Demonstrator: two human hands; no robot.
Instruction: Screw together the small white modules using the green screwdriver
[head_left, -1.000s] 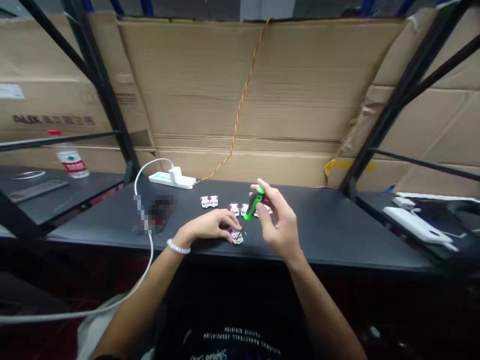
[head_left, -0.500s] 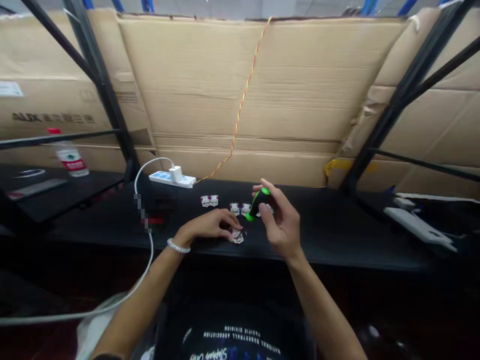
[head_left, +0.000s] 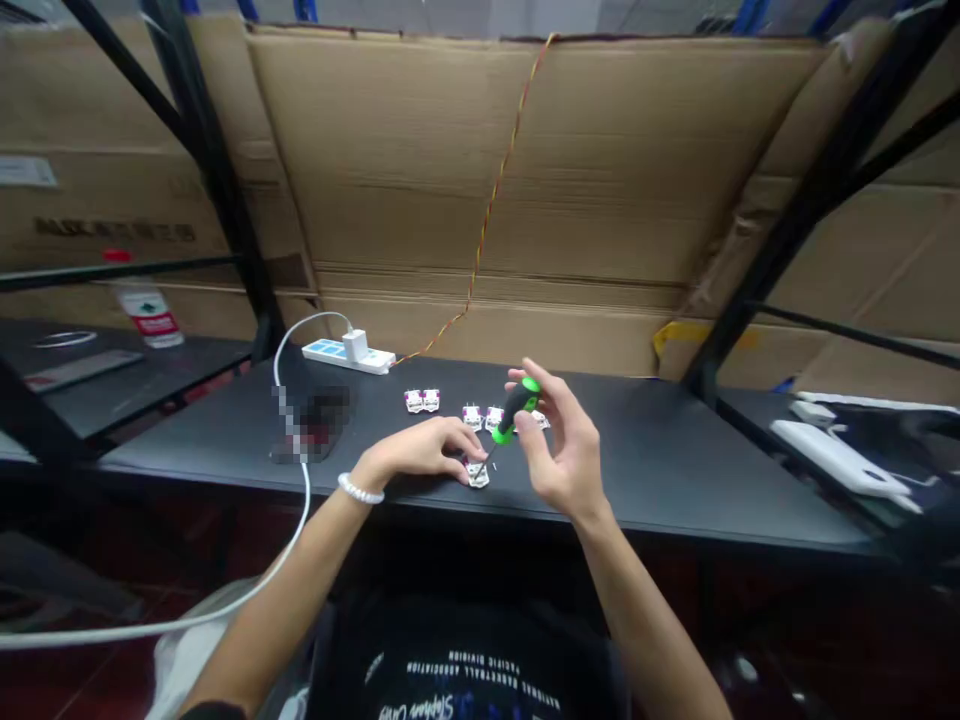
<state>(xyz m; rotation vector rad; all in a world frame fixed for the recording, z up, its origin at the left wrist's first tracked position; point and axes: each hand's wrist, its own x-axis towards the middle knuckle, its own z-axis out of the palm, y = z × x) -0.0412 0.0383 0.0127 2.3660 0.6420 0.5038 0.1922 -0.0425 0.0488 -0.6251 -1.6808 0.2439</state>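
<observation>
Near the front edge of the black table, my left hand pinches a small white-and-purple part with thumb and fingers, pressing it on the tabletop. A black-and-green screwdriver is gripped by my right hand between thumb and fingers. Its thin shaft slants down and left, and the tip meets the part. Behind it stand more white-and-purple parts, some partly hidden by the screwdriver and my right fingers. A further pair of such parts sits to the left.
A white power strip with a plugged-in charger lies at the back; its white cable runs down past my left arm. Cardboard walls the rear. A bottle stands far left, a white device far right.
The scene looks darker and the view has shifted slightly. Both hands keep nearly the same pose, the screwdriver still held over the small part.
</observation>
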